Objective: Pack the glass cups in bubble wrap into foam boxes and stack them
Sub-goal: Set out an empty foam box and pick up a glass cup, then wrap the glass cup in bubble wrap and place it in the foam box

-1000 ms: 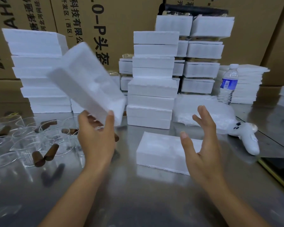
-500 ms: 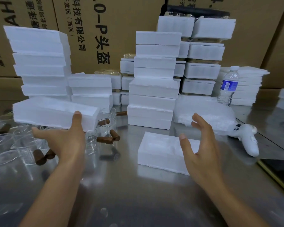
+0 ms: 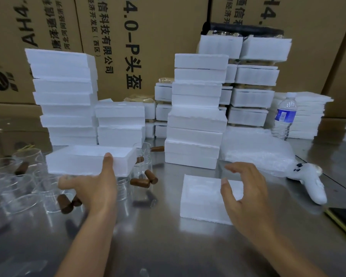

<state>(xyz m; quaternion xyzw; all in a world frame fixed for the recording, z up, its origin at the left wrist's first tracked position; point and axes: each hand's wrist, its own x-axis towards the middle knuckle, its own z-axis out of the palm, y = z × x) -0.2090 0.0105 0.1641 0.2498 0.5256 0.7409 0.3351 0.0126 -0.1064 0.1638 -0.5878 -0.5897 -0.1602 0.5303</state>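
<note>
two hands over the steel desk (image 3: 168,246). left hand (image 3: 92,188) grips a foam box (image 3: 84,160) above glass cups (image 3: 24,188), thumb on its side. right hand (image 3: 248,194) hovers with fingers (image 3: 231,189) spread and empty over a foam lid (image 3: 202,198).

A white foam box (image 3: 88,159) is held level at left above clear glass cups (image 3: 28,188); another foam box (image 3: 204,198) lies flat, near centre.

Likely warehouse, cardboard cartons (image 3: 148,47), foam boxes (image 3: 196,120)
</note>
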